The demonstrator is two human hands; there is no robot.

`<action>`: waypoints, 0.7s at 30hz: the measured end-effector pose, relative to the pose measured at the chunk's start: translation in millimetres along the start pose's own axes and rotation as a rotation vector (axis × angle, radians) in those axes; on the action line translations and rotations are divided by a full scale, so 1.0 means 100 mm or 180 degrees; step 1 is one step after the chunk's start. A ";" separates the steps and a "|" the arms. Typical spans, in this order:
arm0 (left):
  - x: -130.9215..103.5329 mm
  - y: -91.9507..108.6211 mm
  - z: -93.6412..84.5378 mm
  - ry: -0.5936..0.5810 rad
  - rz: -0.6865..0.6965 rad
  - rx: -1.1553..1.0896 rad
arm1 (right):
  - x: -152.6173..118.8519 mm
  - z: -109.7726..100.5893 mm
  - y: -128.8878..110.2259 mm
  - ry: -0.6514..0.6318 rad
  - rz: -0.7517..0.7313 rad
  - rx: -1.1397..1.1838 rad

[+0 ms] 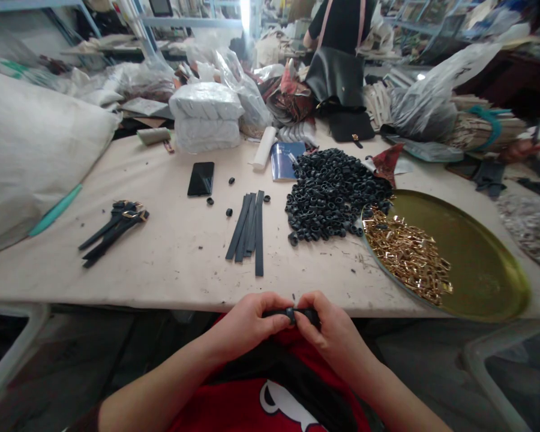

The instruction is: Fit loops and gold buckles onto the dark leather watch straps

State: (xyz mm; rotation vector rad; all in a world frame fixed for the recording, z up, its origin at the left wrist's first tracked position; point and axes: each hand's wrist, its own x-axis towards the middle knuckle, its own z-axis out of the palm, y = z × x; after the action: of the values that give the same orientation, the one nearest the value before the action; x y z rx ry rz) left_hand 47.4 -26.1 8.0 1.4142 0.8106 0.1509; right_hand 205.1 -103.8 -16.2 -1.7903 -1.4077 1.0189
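Near the front table edge, my left hand (261, 315) and my right hand (326, 321) meet, both closed on a black strap (275, 312). A small black loop (290, 314) sits around the strap between my fingertips. My fingers hide much of the strap, and no buckle shows on it. Beyond my hands lie several flat black strips (248, 231), side by side. Finished-looking straps with gold buckles (119, 225) lie bunched at the left. A big heap of black loops (330, 192) is at centre right, with a few loose loops (229, 212) near the strips.
A round gold tray (481, 258) at the right holds a pile of gold buckles (405, 255). Further back are a phone (201, 179), a blue booklet (284, 161), a white roll (264, 147) and a black bag (342, 90). A co-worker's hand (524, 150) shows far right; another person (342, 24) stands behind.
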 end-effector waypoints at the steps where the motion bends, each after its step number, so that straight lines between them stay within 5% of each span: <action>1: 0.00 0.00 0.01 -0.0008 -0.0032 0.0012 | 0.00 -0.01 0.00 -0.0048 -0.0030 0.0012; 9: -0.16 -0.01 0.09 -0.0106 -0.0264 -0.0171 | -0.11 -0.07 0.08 -0.0927 0.0478 0.1529; 14: -0.28 -0.07 0.22 -0.0071 0.0192 0.0197 | -0.28 -0.01 0.02 -0.0382 0.0145 0.0717; 17: -0.34 -0.12 0.27 0.0140 0.0083 0.0226 | -0.36 0.03 -0.05 -0.0068 -0.0164 0.0108; 21: -0.47 -0.12 0.25 0.0108 -0.0082 0.0145 | -0.44 0.00 -0.08 -0.0539 -0.0137 0.0734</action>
State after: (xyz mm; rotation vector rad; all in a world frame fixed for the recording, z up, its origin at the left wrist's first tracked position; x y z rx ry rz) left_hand 22.7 -74.7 14.9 1.4467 0.8645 0.1376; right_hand 195.5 -144.5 -0.9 -1.5308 -1.3593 1.2793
